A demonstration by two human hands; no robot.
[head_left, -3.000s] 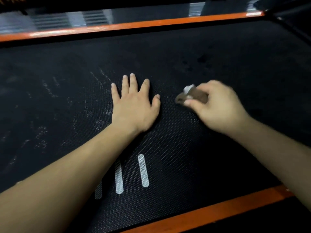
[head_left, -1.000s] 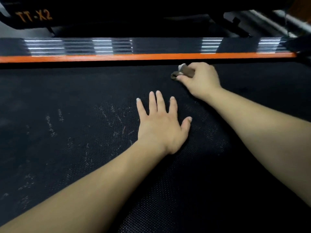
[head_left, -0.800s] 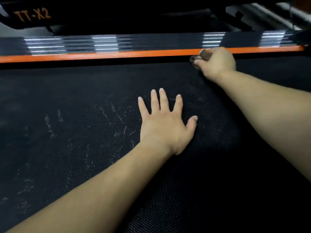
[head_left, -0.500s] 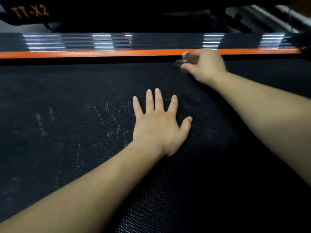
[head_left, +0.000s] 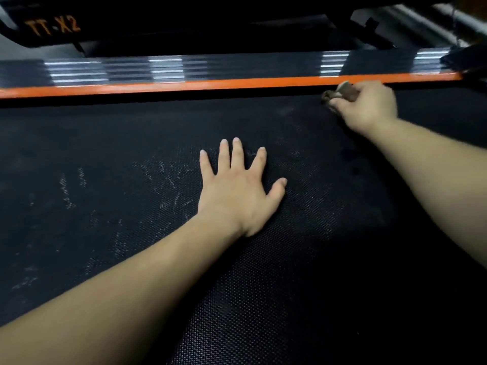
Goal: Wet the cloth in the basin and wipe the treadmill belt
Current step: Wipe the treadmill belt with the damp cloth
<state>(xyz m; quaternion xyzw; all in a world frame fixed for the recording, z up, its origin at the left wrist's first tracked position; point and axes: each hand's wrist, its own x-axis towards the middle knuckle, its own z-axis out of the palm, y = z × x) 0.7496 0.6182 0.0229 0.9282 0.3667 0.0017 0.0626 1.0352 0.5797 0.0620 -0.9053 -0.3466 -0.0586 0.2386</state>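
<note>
Wiping stage, I judged: right hand (head_left: 369, 109) clutched the cloth (head_left: 341, 91) on the belt (head_left: 105, 143), left hand (head_left: 237, 196) splayed flat, scuffs (head_left: 168, 180) due next.

The room is dim. Just beyond the right grip (head_left: 366, 106), an orange strip (head_left: 210, 85) runs across nearly the whole view, reaching far out to the grip's left. Behind the strip lies a dark ribbed side rail (head_left: 237, 67). White bands of reflected light (head_left: 166, 68) fall on it in patches, most of them left of the grip and one to its right. Farther back a black frame (head_left: 184, 19) spans the top, with orange lettering "TT-X2" (head_left: 52, 25) well to the grip's left. Beyond the grip and slightly right, blurred grey metal tubes (head_left: 421, 19) slant away.
</note>
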